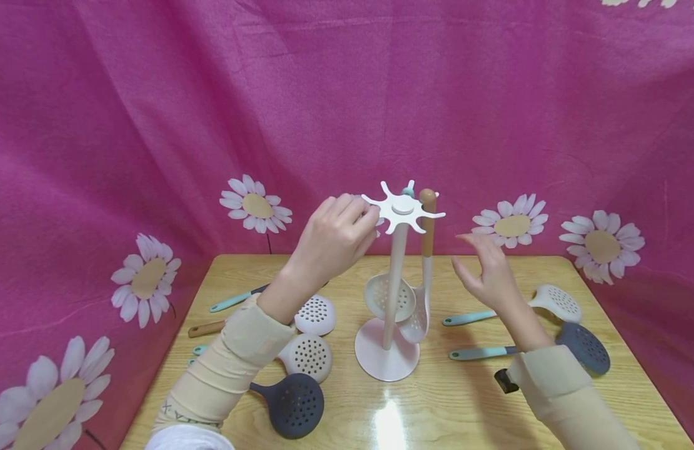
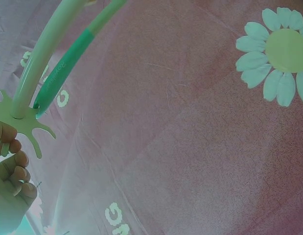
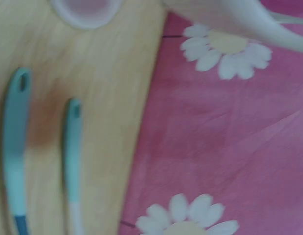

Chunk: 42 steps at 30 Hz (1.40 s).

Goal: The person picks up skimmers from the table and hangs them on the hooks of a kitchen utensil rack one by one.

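A white utensil rack (image 1: 399, 256) with a star-shaped hook top stands on the table. At the rack's left side my left hand (image 1: 336, 237) curls its fingers; in the left wrist view, the left hand's fingertips (image 2: 16, 159) pinch one of its prongs. A slotted spoon with a wooden handle (image 1: 428, 240) hangs on the rack's right side. Behind the post hangs a pale skimmer (image 1: 374, 299), its teal handle (image 2: 65, 68) seen in the left wrist view. My right hand (image 1: 490, 275) is held apart from the rack, thumb and fingers spread, holding nothing.
On the table's left lie several utensils, among them a dark skimmer (image 1: 296, 406), a beige skimmer (image 1: 307, 357) and a white skimmer (image 1: 315, 314). To the right are a white skimmer (image 1: 558, 303) and a dark skimmer (image 1: 584, 349). A pink cloth (image 1: 347, 112) hangs behind the table.
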### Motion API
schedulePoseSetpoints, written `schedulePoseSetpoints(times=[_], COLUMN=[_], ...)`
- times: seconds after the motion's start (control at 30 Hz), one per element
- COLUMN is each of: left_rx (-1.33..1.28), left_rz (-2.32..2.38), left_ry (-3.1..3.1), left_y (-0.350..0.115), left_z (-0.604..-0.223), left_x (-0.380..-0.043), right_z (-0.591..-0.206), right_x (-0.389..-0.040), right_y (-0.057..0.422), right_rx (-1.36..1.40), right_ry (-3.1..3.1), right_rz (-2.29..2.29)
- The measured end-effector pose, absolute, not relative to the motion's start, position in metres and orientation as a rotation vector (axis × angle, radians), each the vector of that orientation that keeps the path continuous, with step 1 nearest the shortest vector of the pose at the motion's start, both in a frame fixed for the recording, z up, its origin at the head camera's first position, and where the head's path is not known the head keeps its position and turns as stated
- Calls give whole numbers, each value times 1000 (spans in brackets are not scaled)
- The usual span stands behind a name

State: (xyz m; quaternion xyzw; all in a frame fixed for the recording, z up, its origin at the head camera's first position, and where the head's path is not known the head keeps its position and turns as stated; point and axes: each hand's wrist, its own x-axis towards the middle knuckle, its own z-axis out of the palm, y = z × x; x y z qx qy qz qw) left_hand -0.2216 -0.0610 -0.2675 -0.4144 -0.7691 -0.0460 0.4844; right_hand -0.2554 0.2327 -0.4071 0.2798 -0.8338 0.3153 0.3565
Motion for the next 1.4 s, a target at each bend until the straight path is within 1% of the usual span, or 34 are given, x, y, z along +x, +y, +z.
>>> schedulePoseSetpoints(times=[0.3,0.6,1.0,1.23,1.4], left_rx=[-1009,-1008,-1001,-1002,-1000], left_rz=[-107,-114,-122,-118,-116], left_ry=[-1890,-1887,-1863,-1883,-1878], left_y=[-61,-62,-61,-61,-61], left_z=[-267,-268,-269,-269,-269], left_x=[-221,-222,-222,-222,-222], right_z=[-450,-478,-505,-521,-527], right_x=[-252,-240,-219,-211,-207], right_y=[270,297,310,313,315], right_rx=[631,625,691,745,703], right_ry=[-2424,-2580,-2833,-2872,-2955], right_rz=[680,573,560,501,501])
